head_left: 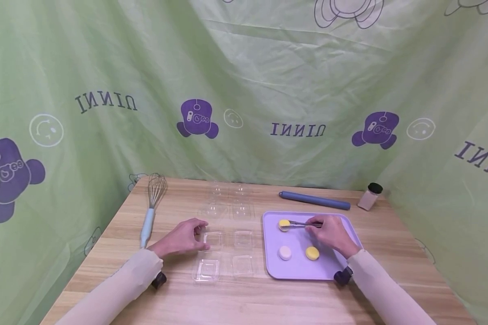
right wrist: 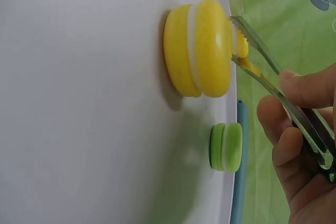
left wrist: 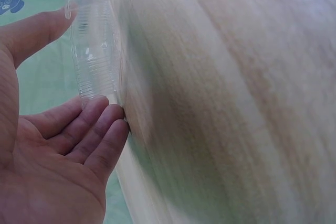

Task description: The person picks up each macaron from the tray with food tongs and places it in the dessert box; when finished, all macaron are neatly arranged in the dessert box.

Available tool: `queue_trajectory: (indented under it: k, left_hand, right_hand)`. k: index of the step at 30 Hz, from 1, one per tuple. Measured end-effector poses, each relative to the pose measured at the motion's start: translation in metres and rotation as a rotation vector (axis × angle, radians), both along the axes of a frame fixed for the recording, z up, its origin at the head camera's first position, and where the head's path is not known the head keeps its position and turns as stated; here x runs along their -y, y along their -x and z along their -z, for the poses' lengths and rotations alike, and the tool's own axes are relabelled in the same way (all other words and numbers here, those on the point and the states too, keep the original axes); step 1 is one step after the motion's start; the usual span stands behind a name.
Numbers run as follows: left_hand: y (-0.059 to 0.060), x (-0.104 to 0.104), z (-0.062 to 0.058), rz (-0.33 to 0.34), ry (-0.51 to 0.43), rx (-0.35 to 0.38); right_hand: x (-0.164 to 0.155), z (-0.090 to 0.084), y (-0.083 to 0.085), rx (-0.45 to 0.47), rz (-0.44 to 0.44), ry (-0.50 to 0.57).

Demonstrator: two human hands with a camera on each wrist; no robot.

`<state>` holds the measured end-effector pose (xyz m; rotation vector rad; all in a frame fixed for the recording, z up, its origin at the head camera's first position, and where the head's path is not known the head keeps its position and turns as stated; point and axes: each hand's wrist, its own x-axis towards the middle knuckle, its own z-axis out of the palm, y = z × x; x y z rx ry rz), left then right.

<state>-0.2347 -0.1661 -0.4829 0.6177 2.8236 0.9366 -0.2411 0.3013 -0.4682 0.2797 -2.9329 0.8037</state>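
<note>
My left hand (head_left: 185, 236) reaches to a clear plastic box (head_left: 213, 240), thumb on one side and fingertips on the other. In the left wrist view the box's ribbed wall (left wrist: 93, 51) stands between thumb and fingers. Metal tongs (head_left: 302, 223) are pinched in my right hand (head_left: 329, 231), over the lilac tray (head_left: 274, 271). Their toothed tips lie around a yellow macaron (head_left: 283, 222) at the tray's back left. A second yellow macaron (right wrist: 212, 48) and a pale pink macaron (head_left: 285, 253) sit nearer. The right wrist view shows a green macaron (right wrist: 231, 148), hidden behind my hand in the head view.
More clear plastic boxes (head_left: 207, 270) lie in two columns left of the tray. A whisk (head_left: 148, 223) lies at the left, a blue rolling pin (head_left: 315, 200) behind the tray. A black-lidded jar (head_left: 368, 198) stands at the back right before the green curtain (head_left: 252, 158).
</note>
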Motion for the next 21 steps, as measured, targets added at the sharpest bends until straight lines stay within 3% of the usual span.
queue_trajectory:
  k: [13,21]
  left_hand:
    - [-0.001,0.001,0.001,0.011,0.009,0.007]
    - [0.002,0.001,0.0,0.013,0.009,-0.002]
  right_hand:
    - [0.016,-0.014,-0.003,-0.139,0.134,0.233]
    - [0.045,-0.033,-0.005,-0.293,0.09,0.422]
